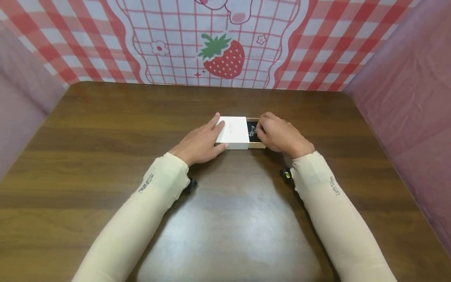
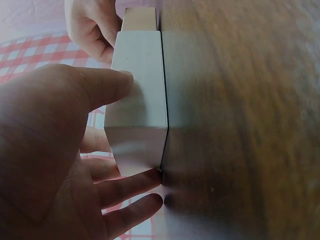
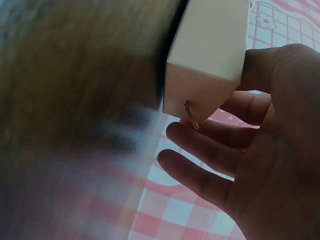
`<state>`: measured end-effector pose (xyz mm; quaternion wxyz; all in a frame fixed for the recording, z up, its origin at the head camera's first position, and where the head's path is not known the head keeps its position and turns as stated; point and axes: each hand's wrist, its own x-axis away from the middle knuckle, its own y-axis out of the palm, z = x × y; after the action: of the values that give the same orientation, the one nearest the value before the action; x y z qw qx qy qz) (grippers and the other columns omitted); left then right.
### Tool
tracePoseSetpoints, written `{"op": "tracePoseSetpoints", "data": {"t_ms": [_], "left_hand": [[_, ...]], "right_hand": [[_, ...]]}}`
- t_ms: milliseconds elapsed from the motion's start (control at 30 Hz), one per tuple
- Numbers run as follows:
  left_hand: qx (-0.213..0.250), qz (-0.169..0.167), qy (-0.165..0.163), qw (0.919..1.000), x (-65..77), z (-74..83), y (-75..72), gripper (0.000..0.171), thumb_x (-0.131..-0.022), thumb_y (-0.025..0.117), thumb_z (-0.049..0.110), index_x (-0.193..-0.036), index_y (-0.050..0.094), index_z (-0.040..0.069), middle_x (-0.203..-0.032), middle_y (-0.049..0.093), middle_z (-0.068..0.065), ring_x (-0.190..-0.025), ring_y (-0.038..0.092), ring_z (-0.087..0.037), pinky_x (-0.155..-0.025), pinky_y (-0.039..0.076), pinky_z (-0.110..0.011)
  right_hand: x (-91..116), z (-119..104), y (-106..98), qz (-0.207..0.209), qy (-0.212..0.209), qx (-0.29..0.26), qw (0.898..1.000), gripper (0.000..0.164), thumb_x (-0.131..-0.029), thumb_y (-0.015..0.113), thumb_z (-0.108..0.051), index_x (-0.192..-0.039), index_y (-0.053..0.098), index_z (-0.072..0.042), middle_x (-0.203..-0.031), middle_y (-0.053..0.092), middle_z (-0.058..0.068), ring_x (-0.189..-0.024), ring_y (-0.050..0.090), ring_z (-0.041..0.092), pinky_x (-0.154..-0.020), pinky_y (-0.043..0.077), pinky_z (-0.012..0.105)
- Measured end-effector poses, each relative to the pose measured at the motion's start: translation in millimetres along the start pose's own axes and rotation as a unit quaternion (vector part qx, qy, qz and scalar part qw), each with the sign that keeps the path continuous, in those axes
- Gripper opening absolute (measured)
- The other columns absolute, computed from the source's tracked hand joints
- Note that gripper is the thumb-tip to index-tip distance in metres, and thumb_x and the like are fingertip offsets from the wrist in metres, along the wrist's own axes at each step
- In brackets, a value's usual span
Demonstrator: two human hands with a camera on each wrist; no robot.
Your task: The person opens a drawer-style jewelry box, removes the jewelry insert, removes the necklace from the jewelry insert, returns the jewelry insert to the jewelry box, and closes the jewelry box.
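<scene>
A white slide-out gift box (image 1: 232,131) lies on the table, its sleeve printed with small faint lettering. My left hand (image 1: 201,143) grips the sleeve's left end, its thumb (image 2: 107,86) against the long near side and fingers round the end. From the sleeve's right side the gold-edged drawer (image 1: 256,145) sticks out part way. Inside, on a dark lining, lies a piece of silvery jewelry (image 1: 251,131). My right hand (image 1: 282,135) bends over the drawer's right end, fingertips right at the jewelry; I cannot tell whether they pinch it. A small ribbon loop (image 3: 191,116) hangs from the drawer's end.
Brown wood-grain table (image 1: 105,117) surrounds the box. Behind stands a red-and-white checked cloth (image 1: 317,47) with a strawberry print, and pink fabric (image 1: 405,98) hangs at the right side. Each wrist carries a small dark camera under its cream sleeve.
</scene>
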<state>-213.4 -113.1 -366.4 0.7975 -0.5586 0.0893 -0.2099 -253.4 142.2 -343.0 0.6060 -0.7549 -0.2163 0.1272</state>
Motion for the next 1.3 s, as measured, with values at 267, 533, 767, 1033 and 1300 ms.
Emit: {"op": "tracePoseSetpoints", "data": {"t_ms": [267,533,767,1033,1300], "left_hand": [[-0.003,-0.003,-0.004,1.0,-0.8,1.0,-1.6,0.077,-0.103,0.049,0.047,-0.162,0.016,0.011,-0.168,-0.002,-0.009,-0.15,0.02,-0.027,-0.118,0.024,-0.042],[-0.002,0.003,0.005,1.0,-0.5,1.7,-0.8,0.076,-0.103,0.05,0.046,-0.162,0.017,0.01,-0.168,-0.001,-0.01,-0.15,0.022,-0.028,-0.118,0.026,-0.043],[-0.004,0.006,0.007,1.0,0.4,2.3,-0.9,0.077,-0.103,0.049,0.047,-0.161,0.018,0.009,-0.168,0.0,-0.011,-0.15,0.023,-0.029,-0.118,0.025,-0.043],[-0.01,0.01,0.006,0.9999,0.6,3.4,-0.1,0.077,-0.102,0.051,0.047,-0.161,0.019,0.009,-0.168,0.002,-0.012,-0.149,0.025,-0.029,-0.117,0.026,-0.043],[-0.015,0.008,-0.001,0.9999,0.1,4.2,2.0,0.078,-0.102,0.051,0.048,-0.161,0.018,0.009,-0.168,0.001,-0.011,-0.149,0.023,-0.028,-0.118,0.026,-0.042]], "right_hand": [[-0.6,-0.8,-0.6,-0.006,0.006,-0.004,1.0,0.02,-0.102,0.048,-0.021,-0.106,0.062,-0.007,-0.136,0.048,0.011,-0.098,0.054,0.025,-0.086,0.05,0.045],[0.7,0.5,-0.9,-0.002,0.006,-0.008,1.0,0.02,-0.102,0.048,-0.021,-0.103,0.063,-0.008,-0.141,0.046,0.013,-0.101,0.054,0.026,-0.088,0.05,0.047],[1.3,2.4,-0.3,0.008,-0.005,-0.009,1.0,0.022,-0.101,0.047,-0.021,-0.096,0.064,-0.009,-0.14,0.046,0.014,-0.105,0.054,0.026,-0.09,0.049,0.048],[3.3,1.6,0.2,0.016,-0.012,-0.014,1.0,0.023,-0.1,0.046,-0.02,-0.09,0.064,-0.01,-0.138,0.047,0.013,-0.107,0.053,0.026,-0.09,0.049,0.048],[3.5,2.3,-0.4,0.019,-0.013,-0.017,1.0,0.025,-0.1,0.046,-0.021,-0.087,0.065,-0.011,-0.142,0.045,0.014,-0.111,0.053,0.026,-0.093,0.048,0.049]]}}
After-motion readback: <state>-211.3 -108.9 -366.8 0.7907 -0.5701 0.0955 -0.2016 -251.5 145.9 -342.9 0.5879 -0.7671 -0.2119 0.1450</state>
